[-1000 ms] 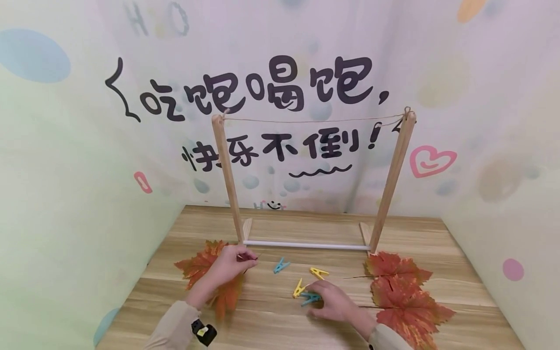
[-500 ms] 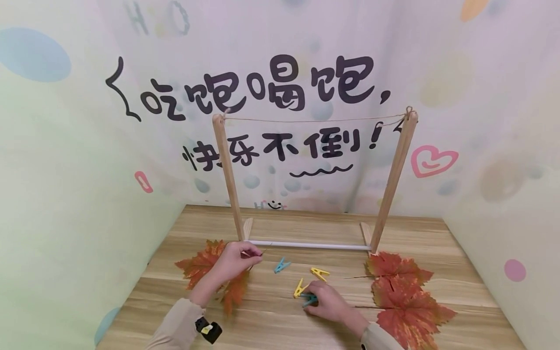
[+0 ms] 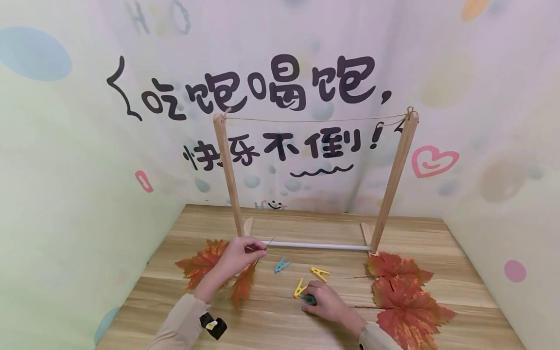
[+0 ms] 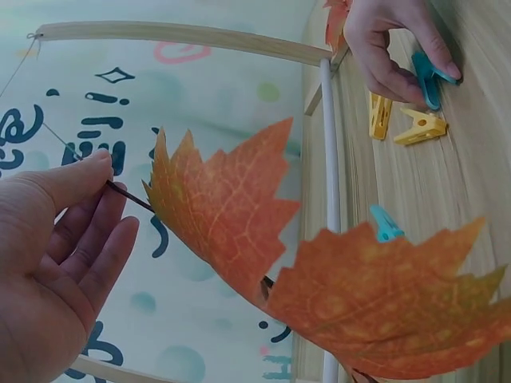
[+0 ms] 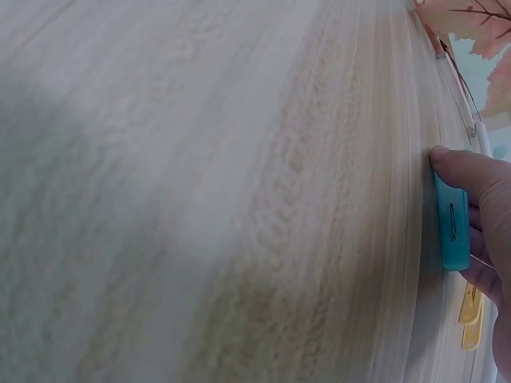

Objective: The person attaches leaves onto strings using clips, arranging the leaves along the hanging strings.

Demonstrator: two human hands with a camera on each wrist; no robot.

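My left hand (image 3: 239, 256) pinches the thin stem of an orange-red artificial maple leaf (image 4: 227, 199) between thumb and forefinger, raised above the table's left side. In the head view the leaf (image 3: 244, 288) hangs partly behind the hand. My right hand (image 3: 329, 302) grips a teal clothespin (image 5: 453, 227) between thumb and fingers, low over the tabletop. Close to that hand lie two yellow clothespins (image 3: 299, 288), one slightly farther back. Another teal clothespin (image 3: 282, 265) lies between the two hands.
A wooden frame (image 3: 395, 180) with two posts, a string (image 3: 306, 120) across the top and a white bar (image 3: 319, 245) below stands at the back. Several red maple leaves (image 3: 402, 301) lie at the right. An orange leaf (image 3: 197, 265) shows at the left. A printed wall rises behind.
My left hand has risen slightly and moved right with the leaf, whose stem now points more upward. The right hand's fingers have closed around the teal clothespin.
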